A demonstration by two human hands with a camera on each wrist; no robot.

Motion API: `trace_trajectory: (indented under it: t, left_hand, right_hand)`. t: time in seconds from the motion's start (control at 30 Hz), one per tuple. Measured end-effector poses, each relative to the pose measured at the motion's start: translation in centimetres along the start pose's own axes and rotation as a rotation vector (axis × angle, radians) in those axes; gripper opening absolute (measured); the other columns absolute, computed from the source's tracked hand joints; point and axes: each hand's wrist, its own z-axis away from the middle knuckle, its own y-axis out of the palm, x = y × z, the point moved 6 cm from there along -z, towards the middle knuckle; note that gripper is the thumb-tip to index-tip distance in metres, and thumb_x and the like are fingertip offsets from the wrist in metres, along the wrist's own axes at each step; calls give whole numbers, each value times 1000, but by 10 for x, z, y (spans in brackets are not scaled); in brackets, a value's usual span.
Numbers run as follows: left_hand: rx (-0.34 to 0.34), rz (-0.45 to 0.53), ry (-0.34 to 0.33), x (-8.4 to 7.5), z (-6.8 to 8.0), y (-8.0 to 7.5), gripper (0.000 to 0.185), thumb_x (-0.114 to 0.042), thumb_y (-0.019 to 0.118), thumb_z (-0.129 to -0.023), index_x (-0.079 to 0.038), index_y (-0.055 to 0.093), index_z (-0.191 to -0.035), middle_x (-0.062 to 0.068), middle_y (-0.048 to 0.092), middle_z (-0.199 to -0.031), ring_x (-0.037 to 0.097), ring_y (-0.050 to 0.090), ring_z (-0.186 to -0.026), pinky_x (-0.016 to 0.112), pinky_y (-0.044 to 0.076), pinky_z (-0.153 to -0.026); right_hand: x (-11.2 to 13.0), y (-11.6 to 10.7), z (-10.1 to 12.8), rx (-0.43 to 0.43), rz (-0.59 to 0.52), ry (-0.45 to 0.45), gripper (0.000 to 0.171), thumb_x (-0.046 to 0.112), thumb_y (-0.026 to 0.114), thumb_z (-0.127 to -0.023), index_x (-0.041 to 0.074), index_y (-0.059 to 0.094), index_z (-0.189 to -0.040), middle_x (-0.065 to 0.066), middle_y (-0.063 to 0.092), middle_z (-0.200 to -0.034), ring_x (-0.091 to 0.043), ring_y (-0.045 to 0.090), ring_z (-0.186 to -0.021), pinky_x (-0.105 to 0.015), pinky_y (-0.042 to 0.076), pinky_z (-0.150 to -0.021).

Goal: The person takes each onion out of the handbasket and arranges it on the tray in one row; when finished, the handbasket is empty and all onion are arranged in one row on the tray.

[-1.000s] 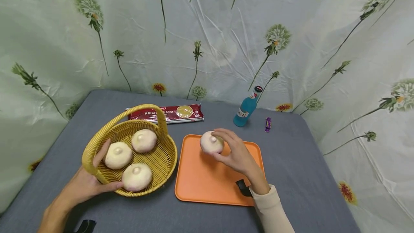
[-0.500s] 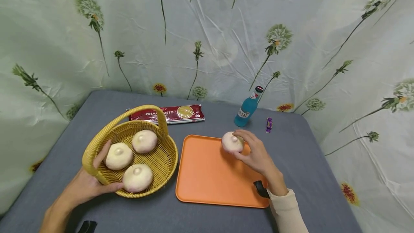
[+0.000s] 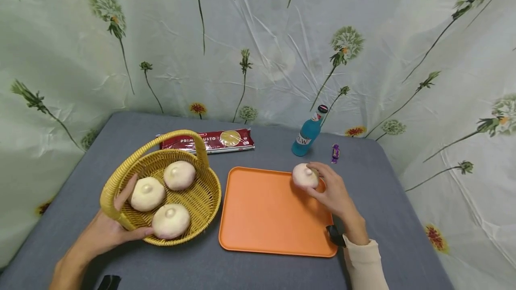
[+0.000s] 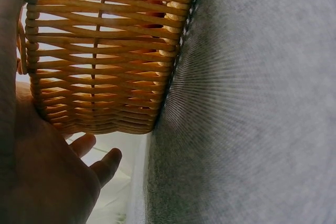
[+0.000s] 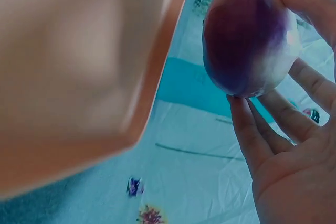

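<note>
Gripping a pale bun (image 3: pixel 305 176) from above, the right hand (image 3: pixel 334 194) has its fingers (image 5: pixel 262 135) curled round it over the far right corner of the orange tray (image 3: pixel 262 218) — whether the bun touches the tray cannot be told. The left hand (image 3: pixel 106 229) clasps the rim of the yellow basket (image 3: pixel 121 182), thumb inside and fingers outside, likely to steady it on the grey counter (image 3: pixel 387 218). Three more buns (image 3: pixel 171 220) lie in the basket — well apart from the tray's bun.
</note>
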Motion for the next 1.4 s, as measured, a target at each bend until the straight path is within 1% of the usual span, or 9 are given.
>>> trace_trajectory:
  t: [0.03,0.23,0.33,0.53,0.77,0.83,1.03,1.2,1.4]
  left_hand:
    - [-1,-1,4,0,0,0,141,-11,101,-43,1,20,-158,-1,25,-164,-2,18,-146,6,12,-111]
    - [7,-1,-13,-3,0,-1,140,-12,100,-45,1,19,-158,33,29,-154,-4,18,-144,5,12,-110]
    - [8,1,-24,-4,-1,-1,140,-11,100,-45,1,19,-158,41,29,-149,-6,18,-143,4,12,-109]
    - [7,2,-24,-3,0,-1,139,-11,100,-45,1,20,-158,40,29,-149,-6,18,-143,4,12,-109]
    - [6,-10,-7,-1,0,0,140,-15,101,-46,1,19,-159,11,26,-162,-4,18,-145,5,12,-110]
    - [8,-7,-14,-1,1,0,140,-15,100,-46,0,19,-159,14,26,-162,-4,18,-145,5,12,-110]
    - [9,-11,-36,-2,4,-2,139,-14,100,-46,0,19,-159,38,27,-152,-6,15,-144,3,11,-109]
    - [13,-14,-49,-2,3,-2,138,-14,100,-47,-2,19,-159,37,26,-153,-8,15,-143,2,11,-107]
    - [-1,-10,-12,-4,0,-1,139,-14,101,-45,1,21,-158,39,29,-150,-5,18,-143,4,12,-109]
  right_hand:
    - [-2,-1,0,-1,3,5,60,16,87,-77,4,61,-129,-17,60,-133,-37,55,-124,-58,48,-100]
    - [-12,-2,2,16,3,42,59,16,87,-78,4,60,-130,-18,59,-133,-37,57,-119,-57,52,-93]
    - [-17,-3,3,21,3,62,59,18,87,-79,5,60,-130,-18,60,-132,-37,59,-115,-57,52,-93]
    - [-24,-4,5,25,2,74,58,16,87,-79,5,60,-129,-18,60,-130,-36,60,-112,-57,52,-92]
    - [-29,-5,6,41,-6,93,58,15,86,-79,2,58,-128,-20,59,-129,-38,61,-111,-57,52,-91]
    - [-30,-5,7,48,-6,97,57,15,86,-79,3,58,-127,-19,60,-127,-38,61,-110,-56,53,-90]
    - [-31,-2,10,74,-26,97,55,16,86,-79,2,59,-125,-17,62,-123,-36,62,-110,-52,54,-90]
    - [-34,-3,11,74,-17,120,56,17,86,-79,3,59,-125,-17,62,-123,-35,62,-110,-53,54,-91]
    - [-36,-5,12,95,8,129,56,19,87,-78,3,59,-124,-16,62,-122,-34,61,-110,-53,53,-93]
